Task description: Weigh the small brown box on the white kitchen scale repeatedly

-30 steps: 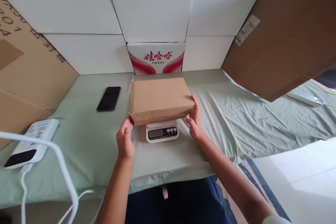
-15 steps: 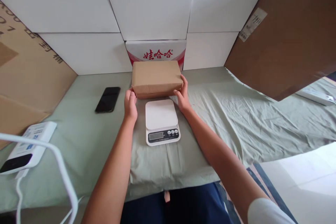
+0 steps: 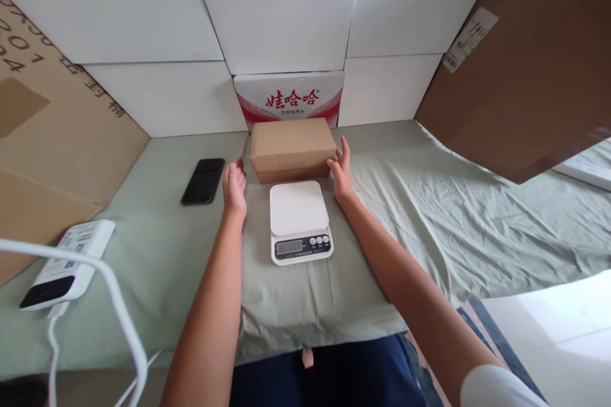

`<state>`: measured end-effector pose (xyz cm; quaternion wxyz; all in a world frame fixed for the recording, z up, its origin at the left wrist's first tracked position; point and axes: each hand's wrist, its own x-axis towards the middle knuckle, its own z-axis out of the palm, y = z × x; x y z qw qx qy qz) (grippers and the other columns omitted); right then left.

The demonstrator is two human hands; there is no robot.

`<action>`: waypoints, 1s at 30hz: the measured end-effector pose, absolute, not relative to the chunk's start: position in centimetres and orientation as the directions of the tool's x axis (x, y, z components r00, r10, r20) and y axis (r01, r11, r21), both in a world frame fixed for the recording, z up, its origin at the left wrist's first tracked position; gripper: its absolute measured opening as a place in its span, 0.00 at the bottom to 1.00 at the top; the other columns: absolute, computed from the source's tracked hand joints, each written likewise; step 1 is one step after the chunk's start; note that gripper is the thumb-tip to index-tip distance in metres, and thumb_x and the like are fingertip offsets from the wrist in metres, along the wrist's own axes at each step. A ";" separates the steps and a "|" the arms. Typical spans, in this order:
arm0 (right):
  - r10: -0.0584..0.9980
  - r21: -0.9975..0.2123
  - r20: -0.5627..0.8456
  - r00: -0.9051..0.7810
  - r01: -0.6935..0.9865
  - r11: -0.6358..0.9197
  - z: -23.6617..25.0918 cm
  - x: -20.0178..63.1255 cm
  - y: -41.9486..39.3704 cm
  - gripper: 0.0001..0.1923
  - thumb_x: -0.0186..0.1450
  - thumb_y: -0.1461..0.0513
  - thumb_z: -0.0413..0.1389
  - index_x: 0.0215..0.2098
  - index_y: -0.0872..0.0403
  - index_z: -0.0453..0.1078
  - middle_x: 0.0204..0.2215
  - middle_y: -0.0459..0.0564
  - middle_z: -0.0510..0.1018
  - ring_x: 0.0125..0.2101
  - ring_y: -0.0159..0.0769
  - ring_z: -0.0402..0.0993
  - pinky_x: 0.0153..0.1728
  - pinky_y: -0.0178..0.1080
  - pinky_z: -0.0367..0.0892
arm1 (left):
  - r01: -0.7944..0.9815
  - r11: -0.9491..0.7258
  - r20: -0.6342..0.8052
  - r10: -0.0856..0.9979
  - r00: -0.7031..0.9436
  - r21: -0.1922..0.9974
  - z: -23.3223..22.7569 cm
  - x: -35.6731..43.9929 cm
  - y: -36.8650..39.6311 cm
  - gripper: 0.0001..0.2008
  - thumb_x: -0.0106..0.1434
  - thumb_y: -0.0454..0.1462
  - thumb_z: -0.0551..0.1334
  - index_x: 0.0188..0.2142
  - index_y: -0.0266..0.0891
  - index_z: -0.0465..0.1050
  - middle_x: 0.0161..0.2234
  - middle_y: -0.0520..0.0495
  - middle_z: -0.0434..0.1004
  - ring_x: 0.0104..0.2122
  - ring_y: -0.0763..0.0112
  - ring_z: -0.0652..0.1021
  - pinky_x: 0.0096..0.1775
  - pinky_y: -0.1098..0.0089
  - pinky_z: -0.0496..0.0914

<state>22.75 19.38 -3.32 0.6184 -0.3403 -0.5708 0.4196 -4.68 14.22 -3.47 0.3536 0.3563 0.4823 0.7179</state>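
Note:
A closed brown cardboard box [image 3: 292,146] rests on the cloth-covered surface, just behind a white digital kitchen scale [image 3: 299,208]. My left hand [image 3: 234,188] is held a little to the left of the box, apart from it, with nothing in it and its fingers loosely curved. At the box's right front corner is my right hand [image 3: 342,173], its thumb and fingers apart; the fingers are at the box's side, and I cannot tell how firmly they touch. Nothing lies on the scale's plate, and its display looks blank.
A black phone [image 3: 203,181] lies left of my left hand. Farther left is a white power device [image 3: 69,264] with a white cable [image 3: 112,296]. Large cardboard panels stand at left [image 3: 62,140] and right [image 3: 515,63]. Behind the box is a white-and-red printed carton [image 3: 292,96].
The box has come down onto the surface. My left hand has let go and moved away leftward, and my right hand's fingers have loosened. The view has shifted slightly.

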 end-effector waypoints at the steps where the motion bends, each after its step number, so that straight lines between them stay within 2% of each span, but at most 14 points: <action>1: 0.913 -0.905 0.408 -0.004 -0.133 0.404 -3.4 22.8 19.4 0.47 0.65 0.46 0.55 0.76 0.41 0.40 0.76 0.51 0.56 0.74 0.49 0.54 0.74 0.64 0.48 | -0.158 -0.289 0.174 0.845 -0.506 0.944 -3.5 -5.0 14.2 0.39 0.57 0.68 0.61 0.55 0.44 0.76 0.67 0.32 0.71 0.69 0.53 0.69 0.68 0.54 0.62; 7: 0.913 -0.905 0.407 -0.022 -0.146 0.400 -3.3 22.3 19.3 0.47 0.62 0.50 0.57 0.74 0.49 0.45 0.73 0.56 0.62 0.71 0.50 0.61 0.75 0.61 0.49 | -0.140 -0.227 0.135 0.869 -0.476 0.964 -4.3 -3.9 14.9 0.42 0.58 0.70 0.58 0.54 0.41 0.77 0.64 0.28 0.74 0.67 0.48 0.72 0.66 0.48 0.64; 10: 0.913 -0.909 0.408 -0.017 -0.096 0.405 -2.9 22.3 19.0 0.44 0.62 0.50 0.56 0.73 0.50 0.48 0.73 0.56 0.62 0.72 0.51 0.59 0.75 0.60 0.48 | -0.158 -0.238 0.152 0.893 -0.423 0.958 -4.4 -2.8 14.9 0.42 0.58 0.69 0.60 0.56 0.39 0.76 0.63 0.29 0.75 0.66 0.47 0.74 0.66 0.50 0.66; 14: 0.901 -0.901 0.434 -0.022 0.000 0.434 -2.5 22.5 18.7 0.39 0.64 0.51 0.55 0.71 0.52 0.55 0.73 0.56 0.63 0.74 0.51 0.54 0.76 0.56 0.48 | -0.172 -0.181 0.103 0.916 -0.389 0.968 -3.9 -2.3 14.5 0.41 0.65 0.64 0.57 0.63 0.36 0.72 0.66 0.31 0.72 0.67 0.52 0.72 0.68 0.55 0.63; 17: 0.897 -0.897 0.441 -0.039 0.027 0.442 -2.8 22.5 18.7 0.39 0.66 0.50 0.54 0.72 0.52 0.54 0.72 0.55 0.63 0.74 0.50 0.54 0.76 0.54 0.49 | -0.179 -0.140 0.061 0.920 -0.387 0.974 -3.5 -2.3 14.2 0.39 0.70 0.60 0.54 0.66 0.34 0.69 0.67 0.31 0.71 0.68 0.54 0.71 0.69 0.57 0.61; 20: 0.893 -0.893 0.449 -0.033 0.032 0.450 -3.4 22.5 18.9 0.41 0.67 0.50 0.54 0.75 0.48 0.49 0.75 0.52 0.59 0.74 0.49 0.54 0.75 0.57 0.50 | -0.179 -0.130 0.053 0.924 -0.379 0.975 -3.2 -2.3 14.0 0.38 0.72 0.59 0.52 0.68 0.34 0.68 0.68 0.32 0.70 0.69 0.54 0.69 0.70 0.57 0.60; 23: 0.887 -0.887 0.461 0.041 0.068 0.457 -3.9 22.7 18.9 0.44 0.67 0.50 0.54 0.76 0.44 0.42 0.78 0.50 0.49 0.77 0.49 0.45 0.76 0.62 0.44 | -0.161 -0.142 0.075 0.928 -0.366 0.977 -3.1 -2.5 13.8 0.38 0.73 0.59 0.52 0.68 0.34 0.68 0.69 0.33 0.69 0.70 0.54 0.68 0.70 0.57 0.59; 25: 0.890 -0.891 0.451 0.072 0.088 0.445 -4.1 22.8 18.9 0.44 0.67 0.49 0.53 0.76 0.44 0.42 0.78 0.50 0.47 0.78 0.50 0.41 0.76 0.63 0.41 | -0.148 -0.153 0.091 0.929 -0.359 0.977 -3.2 -2.7 13.7 0.38 0.72 0.60 0.52 0.68 0.35 0.68 0.69 0.33 0.68 0.71 0.53 0.67 0.70 0.56 0.59; 27: 0.903 -0.905 0.425 0.058 0.065 0.421 -4.0 22.8 18.8 0.44 0.67 0.50 0.53 0.76 0.47 0.43 0.77 0.53 0.50 0.76 0.51 0.46 0.75 0.64 0.45 | -0.141 -0.167 0.107 0.928 -0.356 0.976 -3.4 -2.9 13.6 0.39 0.72 0.61 0.52 0.68 0.35 0.68 0.69 0.32 0.68 0.71 0.53 0.67 0.70 0.54 0.58; 30: 0.919 -0.919 0.393 -0.005 -0.016 0.393 -3.7 22.5 18.7 0.46 0.65 0.51 0.54 0.77 0.48 0.42 0.73 0.56 0.62 0.70 0.51 0.62 0.72 0.62 0.55 | -0.132 -0.194 0.138 0.928 -0.345 0.972 -3.7 -3.0 13.8 0.39 0.70 0.62 0.53 0.67 0.36 0.69 0.68 0.32 0.69 0.71 0.53 0.66 0.70 0.53 0.58</action>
